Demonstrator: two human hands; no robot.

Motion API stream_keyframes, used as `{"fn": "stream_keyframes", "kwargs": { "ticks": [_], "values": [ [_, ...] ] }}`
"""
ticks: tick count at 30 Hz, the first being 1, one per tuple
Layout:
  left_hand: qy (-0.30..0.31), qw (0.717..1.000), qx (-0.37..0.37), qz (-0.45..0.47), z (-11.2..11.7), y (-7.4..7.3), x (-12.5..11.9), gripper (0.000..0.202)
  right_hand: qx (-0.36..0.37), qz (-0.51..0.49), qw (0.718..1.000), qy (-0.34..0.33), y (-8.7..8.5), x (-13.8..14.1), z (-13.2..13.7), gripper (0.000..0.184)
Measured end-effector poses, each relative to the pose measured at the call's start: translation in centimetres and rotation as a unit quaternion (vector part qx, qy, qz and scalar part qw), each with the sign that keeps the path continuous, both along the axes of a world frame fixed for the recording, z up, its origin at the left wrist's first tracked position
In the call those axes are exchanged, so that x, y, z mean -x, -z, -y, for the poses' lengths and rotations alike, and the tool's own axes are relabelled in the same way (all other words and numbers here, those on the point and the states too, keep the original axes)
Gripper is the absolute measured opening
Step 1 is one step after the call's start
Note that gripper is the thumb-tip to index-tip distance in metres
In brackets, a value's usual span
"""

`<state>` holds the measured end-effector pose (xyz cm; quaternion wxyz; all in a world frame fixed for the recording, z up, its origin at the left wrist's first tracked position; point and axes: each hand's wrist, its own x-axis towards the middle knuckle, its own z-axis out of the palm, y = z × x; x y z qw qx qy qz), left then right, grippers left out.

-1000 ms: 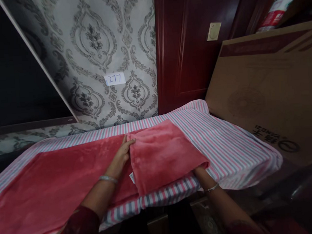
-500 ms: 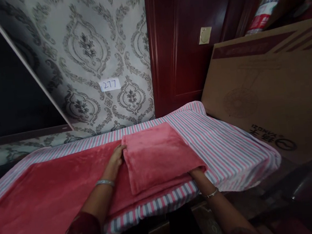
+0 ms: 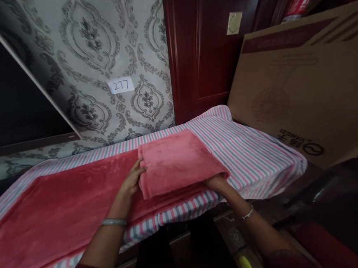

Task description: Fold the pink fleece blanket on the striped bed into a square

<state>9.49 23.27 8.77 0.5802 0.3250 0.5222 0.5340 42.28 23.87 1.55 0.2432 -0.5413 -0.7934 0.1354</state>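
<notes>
A red plush blanket (image 3: 69, 200) lies lengthwise on a striped cloth, with its right end folded over into a lighter pink-looking flap (image 3: 172, 163). My left hand (image 3: 133, 179) holds the flap's left edge, thumb and fingers bent around it. Under the flap's near right corner goes my right hand (image 3: 215, 183), its fingers hidden inside the fold. The flap's near edge is raised a little above the layer beneath.
The striped cloth (image 3: 248, 153) covers a long surface against a patterned wall (image 3: 91, 46). A dark screen (image 3: 14, 89) stands at left. On the right lean a large cardboard box (image 3: 299, 83) and, behind it, a bottle (image 3: 301, 0). A paper marked 277 (image 3: 121, 85) is on the wall.
My right hand has slid further left under the flap, and the flap's near edge has lifted. My left hand stays at the left edge with its fingers shifted slightly. The view has tilted down.
</notes>
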Motion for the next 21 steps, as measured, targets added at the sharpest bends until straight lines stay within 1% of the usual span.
{"fn": "stream_keyframes", "kwargs": {
  "ticks": [3, 5, 6, 8, 9, 10, 11, 13, 14, 15, 17, 19, 21],
  "values": [
    [-0.013, 0.999, 0.005, -0.029, 0.2, 0.7, 0.6, 0.09, 0.051, 0.064, 0.997, 0.006, -0.2, -1.2, 2.2, 0.039],
    [-0.006, 0.999, -0.001, -0.05, 0.6, 1.2, 1.1, 0.092, 0.072, 0.085, 0.993, -0.027, -0.9, -2.5, 3.6, 0.035],
    [-0.002, 0.998, -0.002, -0.056, 0.7, 1.4, 1.3, 0.094, 0.074, 0.078, 0.992, -0.059, -1.5, -3.1, 4.1, 0.033],
    [0.002, 0.998, 0.002, -0.066, 0.8, 1.6, 1.7, 0.096, 0.071, 0.031, 0.99, -0.121, -3.1, -4.4, 4.9, 0.028],
    [-0.002, 0.998, 0.004, -0.068, 0.7, 1.6, 1.8, 0.097, 0.068, -0.001, 0.989, -0.135, -4.0, -4.9, 5.1, 0.027],
    [-0.01, 0.998, 0.007, -0.069, 0.6, 1.6, 1.9, 0.097, 0.061, -0.032, 0.989, -0.131, -4.9, -5.2, 5.1, 0.027],
    [-0.022, 0.997, 0.01, -0.068, 0.3, 1.5, 1.9, 0.098, 0.049, -0.058, 0.991, -0.111, -5.8, -5.3, 5.0, 0.028],
    [-0.044, 0.997, 0.017, -0.06, -0.1, 1.5, 1.7, 0.102, 0.019, -0.084, 0.995, -0.049, -7.1, -5.1, 4.8, 0.031],
    [-0.052, 0.997, 0.021, -0.054, -0.3, 1.4, 1.6, 0.104, 0.008, -0.091, 0.995, -0.028, -7.5, -4.8, 4.7, 0.03],
    [-0.056, 0.997, 0.025, -0.051, -0.5, 1.4, 1.5, 0.105, 0.003, -0.1, 0.995, -0.02, -7.7, -4.5, 4.6, 0.03],
    [-0.052, 0.997, 0.027, -0.048, -0.5, 1.4, 1.3, 0.107, 0.009, -0.13, 0.991, -0.036, -7.5, -3.7, 4.8, 0.029],
    [-0.048, 0.998, 0.02, -0.045, -0.4, 1.4, 1.0, 0.113, 0.025, -0.17, 0.983, -0.056, -6.7, -3.1, 5.3, 0.027],
    [-0.048, 0.998, 0.019, -0.038, -0.1, 1.3, 0.6, 0.121, 0.044, -0.2, 0.977, -0.061, -5.8, -2.4, 6.2, 0.026]
  ]
}}
